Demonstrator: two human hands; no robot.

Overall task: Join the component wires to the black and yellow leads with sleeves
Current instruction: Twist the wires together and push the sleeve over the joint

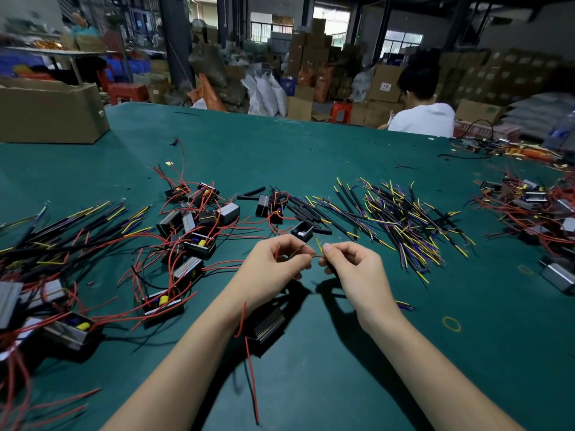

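My left hand [273, 269] pinches the bare end of a red component wire [249, 343] just above the green table. That wire hangs down past a black box component [267, 325] lying under my left wrist. My right hand [354, 269] pinches a yellow lead [319, 245] whose tip sticks up between the two hands. The fingertips of both hands almost meet at the wire ends. Whether a sleeve sits on the joint is hidden by my fingers.
A pile of black sleeved leads with yellow and blue ends [404, 219] lies right of centre. Box components with red wires [193, 219] spread across the left. A cardboard box [49, 113] stands far left. A person in white [423, 116] sits at the far edge.
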